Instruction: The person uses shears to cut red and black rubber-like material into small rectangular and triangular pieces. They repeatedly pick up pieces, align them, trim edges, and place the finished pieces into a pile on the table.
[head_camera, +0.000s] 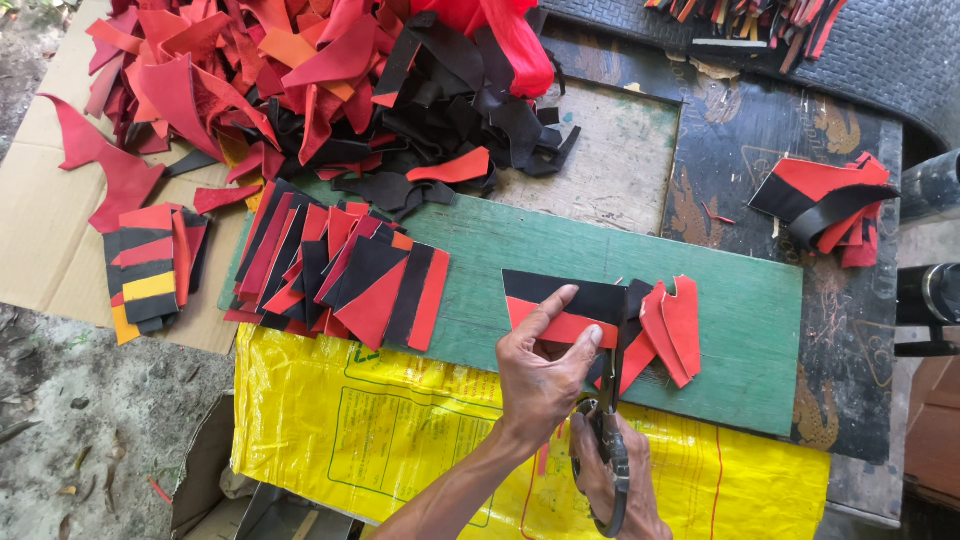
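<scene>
1. Largely hidden: right hand (612, 478) at bottom centre, tucked behind the left hand (540, 375), fingers clamped round the handles of scissors (608, 440).
2. Cut off by the lower edge: scissor handle loop and both forearms.
3. Hard to make out: blade tips, lost among black layers.
4. Pressed flat under spread left fingers, not gripped: black-and-red strip piece (562, 308), centre right of frame on the green board (740, 330).
5. Just right of the blades: red offcuts (672, 326).
</scene>
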